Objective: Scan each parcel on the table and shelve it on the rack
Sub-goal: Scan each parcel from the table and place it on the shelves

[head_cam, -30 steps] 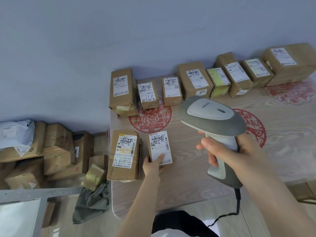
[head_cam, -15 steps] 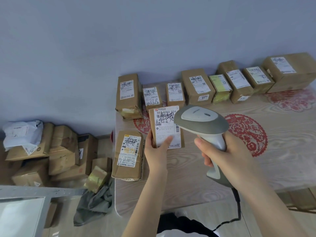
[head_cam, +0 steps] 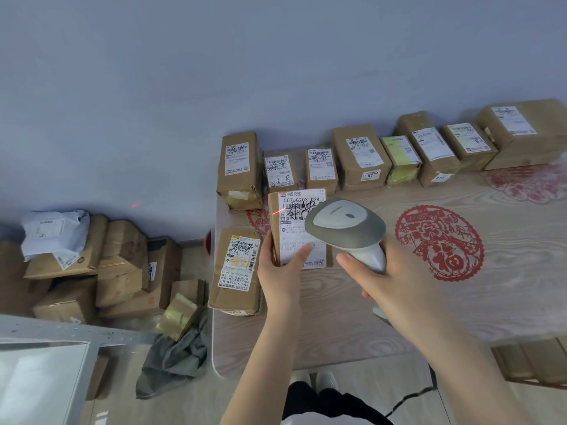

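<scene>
Over the bench (head_cam: 460, 317) left edge: left hand (head_cam: 280, 273) grips parcel (head_cam: 276, 237), right hand (head_cam: 392, 271) grips scanner (head_cam: 343, 225). Beam (head_cam: 275, 213) sits off the label (head_cam: 302, 243) margin and spills onto wall (head_cam: 122, 118); likely no-read, plus scribble across barcode (head_cam: 294, 207).

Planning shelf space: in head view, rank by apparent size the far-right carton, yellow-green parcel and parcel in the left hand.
1. far-right carton
2. held parcel
3. yellow-green parcel
The held parcel is nearer the camera, so second versus third is unsure.
</scene>
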